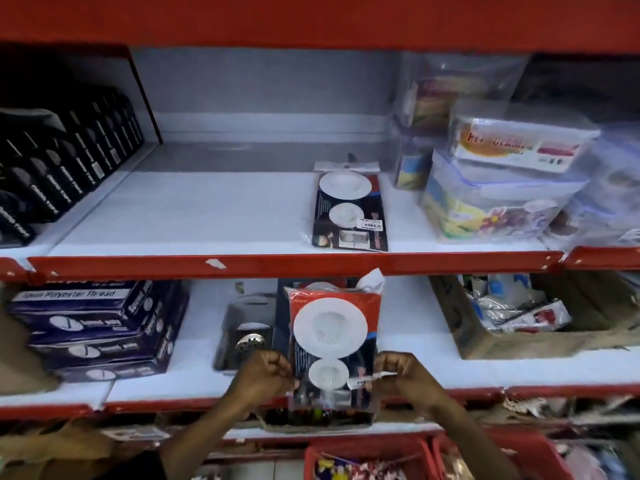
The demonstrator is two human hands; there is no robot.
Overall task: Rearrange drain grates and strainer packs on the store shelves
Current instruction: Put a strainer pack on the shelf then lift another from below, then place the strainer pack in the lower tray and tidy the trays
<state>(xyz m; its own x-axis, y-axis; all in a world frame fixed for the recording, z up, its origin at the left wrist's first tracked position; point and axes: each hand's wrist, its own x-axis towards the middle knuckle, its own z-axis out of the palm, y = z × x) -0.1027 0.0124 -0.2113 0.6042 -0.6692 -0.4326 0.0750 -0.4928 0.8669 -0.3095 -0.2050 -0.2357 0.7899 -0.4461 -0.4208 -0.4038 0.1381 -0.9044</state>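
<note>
A strainer pack (332, 341) with two white round strainers on a red and dark card is held upright in front of the lower shelf. My left hand (265, 374) grips its lower left edge and my right hand (398, 374) grips its lower right edge by a white price tag. More packs stand behind it. Another strainer pack (349, 213) lies flat on the upper shelf (207, 216). A dark pack with a metal drain grate (247, 336) lies on the lower shelf, just left of the held pack.
Black boxes (59, 168) line the upper shelf's left side; clear plastic containers (502, 188) are stacked at its right. On the lower shelf sit purple thread boxes (100, 327) at left and a cardboard box (533, 317) of goods at right. Red baskets (433, 459) sit below.
</note>
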